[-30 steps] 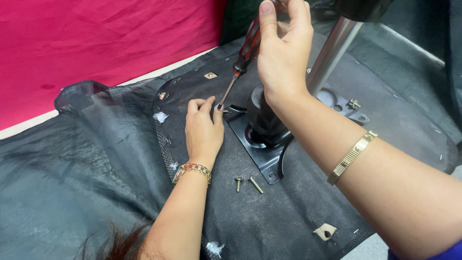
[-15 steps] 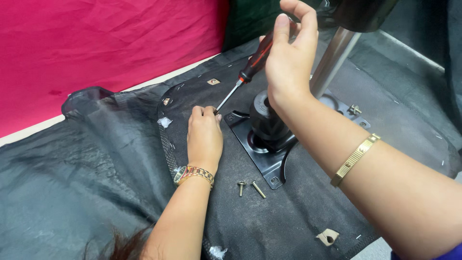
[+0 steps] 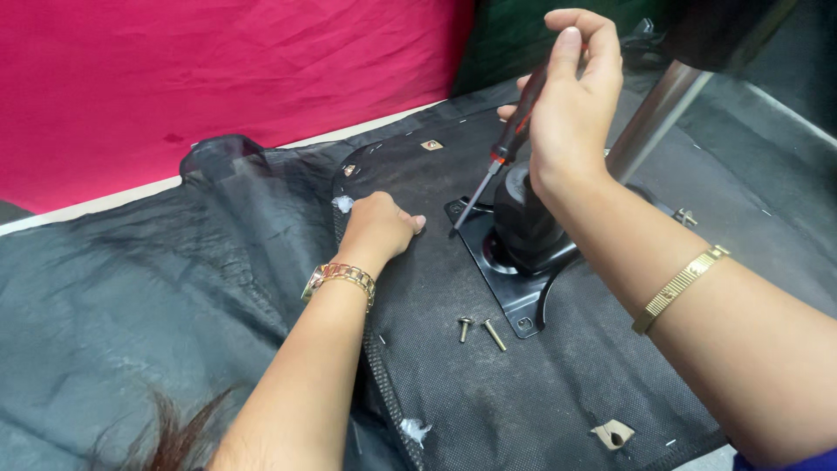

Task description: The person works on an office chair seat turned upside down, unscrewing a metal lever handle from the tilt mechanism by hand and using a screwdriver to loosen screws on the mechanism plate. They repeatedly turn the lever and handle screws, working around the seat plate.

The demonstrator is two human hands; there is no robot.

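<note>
My right hand (image 3: 571, 96) grips a red-and-black-handled screwdriver (image 3: 506, 150), its tip down at the far corner of a black metal mounting plate (image 3: 510, 283). The plate carries a black hub and a chrome column (image 3: 652, 122) and lies on the black fabric underside of a round seat (image 3: 488, 392). My left hand (image 3: 377, 228) rests palm-down on the fabric just left of the plate, fingers curled, holding nothing I can see. Two loose screws (image 3: 479, 330) lie near the plate's near corner.
Loose black fabric (image 3: 131, 296) spreads to the left. A magenta cloth (image 3: 218, 78) hangs behind. Small brass fittings (image 3: 432, 145) sit on the seat's far rim, and a torn hole (image 3: 613, 433) shows near the front edge. Strands of hair hang at the bottom left.
The screwdriver's tip has moved from beside my left fingers to the plate's far corner. My left hand has stayed flat on the fabric.
</note>
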